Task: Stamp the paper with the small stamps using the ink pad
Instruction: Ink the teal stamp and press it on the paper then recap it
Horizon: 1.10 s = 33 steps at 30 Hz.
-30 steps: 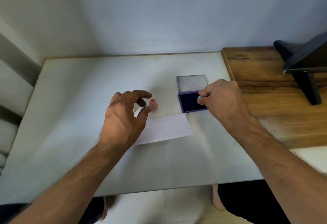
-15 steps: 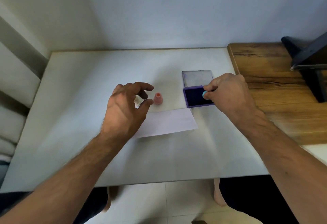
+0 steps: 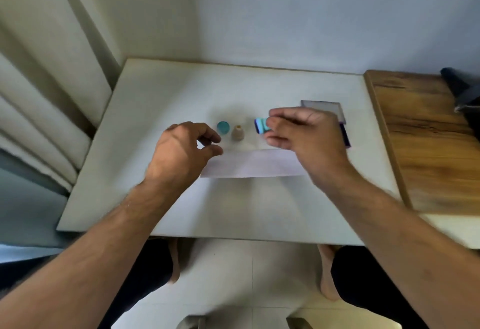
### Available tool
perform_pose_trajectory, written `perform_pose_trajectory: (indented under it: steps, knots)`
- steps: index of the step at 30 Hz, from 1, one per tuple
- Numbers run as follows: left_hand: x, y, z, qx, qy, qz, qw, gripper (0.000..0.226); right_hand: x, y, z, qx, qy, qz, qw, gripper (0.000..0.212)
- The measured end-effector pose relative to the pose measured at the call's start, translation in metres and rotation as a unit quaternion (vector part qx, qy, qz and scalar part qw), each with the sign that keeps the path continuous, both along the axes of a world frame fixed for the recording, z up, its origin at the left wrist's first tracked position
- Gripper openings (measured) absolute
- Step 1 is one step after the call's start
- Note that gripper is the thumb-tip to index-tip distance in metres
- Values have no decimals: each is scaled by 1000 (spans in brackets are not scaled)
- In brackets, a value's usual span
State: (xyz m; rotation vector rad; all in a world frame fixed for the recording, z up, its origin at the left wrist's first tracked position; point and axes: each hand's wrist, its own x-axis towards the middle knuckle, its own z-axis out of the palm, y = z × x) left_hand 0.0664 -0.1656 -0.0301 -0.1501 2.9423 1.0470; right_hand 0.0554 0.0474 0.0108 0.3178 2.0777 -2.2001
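Stamp [image 3: 261,126], inked face turned sideways, is pinched in the right hand [image 3: 306,141] above the paper [image 3: 249,166], likely for pressing; the left hand [image 3: 181,152] is curled loosely, empty.

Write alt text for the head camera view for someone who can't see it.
A person's right hand pinches a small teal stamp above a sheet of paper on a white table. The left hand hovers empty near another teal stamp and a beige one.
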Motion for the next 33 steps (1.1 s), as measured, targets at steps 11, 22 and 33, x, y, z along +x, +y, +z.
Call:
perform_pose_trajectory:
  steps: [11,22,33]
  knots:
    - [3,-43,-17,103,-129,20,986,24,14,-73,-63,-114,-59,-60,990,13]
    - [1,-29,-41,40,-73,-14,996,26,18,-80,-83,29,13,-36,999,15]
    - [6,-37,-48,59,-32,-12,998,21,31,-92,-82,243,155,-9,957,24]
